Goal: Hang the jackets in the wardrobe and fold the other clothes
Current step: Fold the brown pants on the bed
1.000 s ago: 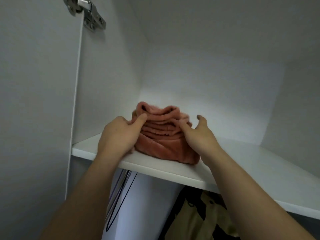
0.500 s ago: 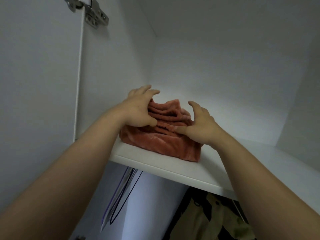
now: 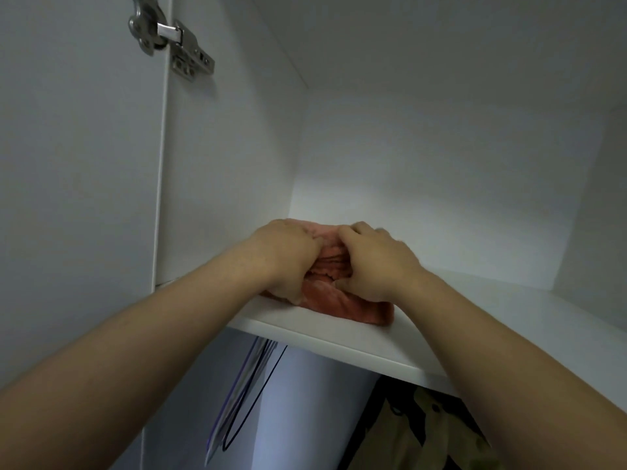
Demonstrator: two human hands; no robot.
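Folded pink garment (image 3: 342, 305) at the shelf (image 3: 339, 337) lip
Left hand (image 3: 288, 259) and right hand (image 3: 376, 262) clutch it; uneven release could spill folds back past the wrists.

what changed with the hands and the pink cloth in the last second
Both hands moved from the sides of the folded pink garment up onto its top and closer together: left hand and right hand now curl fingers into its folds, flattening it. It stays on the shelf.
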